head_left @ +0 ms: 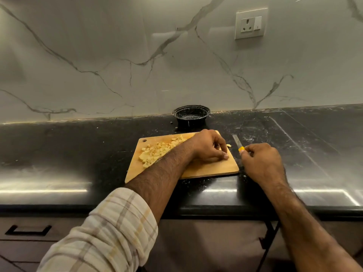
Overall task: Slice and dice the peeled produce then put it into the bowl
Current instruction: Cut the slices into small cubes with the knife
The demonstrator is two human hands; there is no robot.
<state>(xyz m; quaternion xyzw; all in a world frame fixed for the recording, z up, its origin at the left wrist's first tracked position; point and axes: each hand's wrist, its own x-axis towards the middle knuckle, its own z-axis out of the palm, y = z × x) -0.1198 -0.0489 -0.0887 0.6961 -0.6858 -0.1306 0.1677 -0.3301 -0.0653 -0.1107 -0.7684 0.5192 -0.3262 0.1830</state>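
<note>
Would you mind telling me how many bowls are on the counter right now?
1. The black bowl stands at the back of the counter against the wall, just behind the cutting board. It looks empty. Nothing suggests another is hidden.

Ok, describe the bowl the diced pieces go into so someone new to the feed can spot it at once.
Start at the black countertop where it meets the marble wall. Straight behind the far edge of the wooden cutting board, against that wall, stands the bowl. It is small, round and black with a speckled glossy inside and no pieces visible in it, the only container in view.
</note>
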